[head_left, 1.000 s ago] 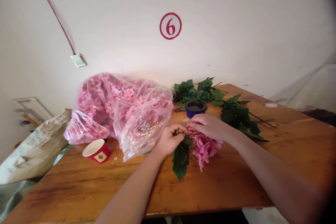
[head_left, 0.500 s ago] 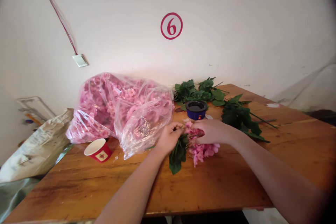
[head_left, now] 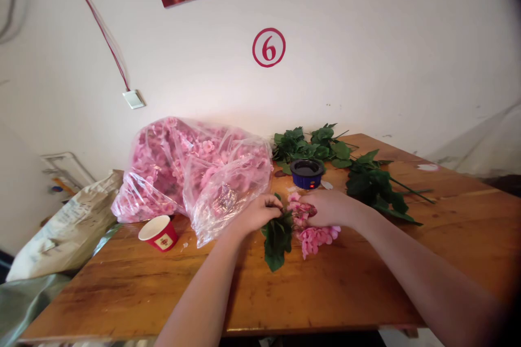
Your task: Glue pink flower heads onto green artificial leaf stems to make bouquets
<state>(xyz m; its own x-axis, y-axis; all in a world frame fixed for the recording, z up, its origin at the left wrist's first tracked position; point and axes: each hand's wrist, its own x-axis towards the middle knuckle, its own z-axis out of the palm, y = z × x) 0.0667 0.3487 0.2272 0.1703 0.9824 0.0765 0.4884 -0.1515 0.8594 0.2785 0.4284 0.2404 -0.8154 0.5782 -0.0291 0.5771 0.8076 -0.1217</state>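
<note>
Green leaves (head_left: pixel 278 244) and pink artificial blossoms (head_left: pixel 315 239) sit between my two hands, low over the table. My left hand (head_left: pixel 260 212) is closed at the top of the leafy part, thumb and fingers pinched together. On the other side my right hand (head_left: pixel 328 207) closes around the pink blossoms; its fingertips are partly hidden among the petals. Just behind the hands stands a small blue pot with a black rim (head_left: pixel 306 180), a red light glowing on its front.
A clear plastic bag of pink flowers (head_left: pixel 195 168) fills the back left of the wooden table (head_left: pixel 325 293). In front of it stands a red paper cup (head_left: pixel 160 238). Leafy green stems (head_left: pixel 372 184) lie at the right and back. A white sack (head_left: pixel 65 233) leans off the left edge.
My left hand has shifted slightly left, and a small gap shows between it and my right hand. The whole view has moved a little; the blossoms and leaves remain between the hands.
</note>
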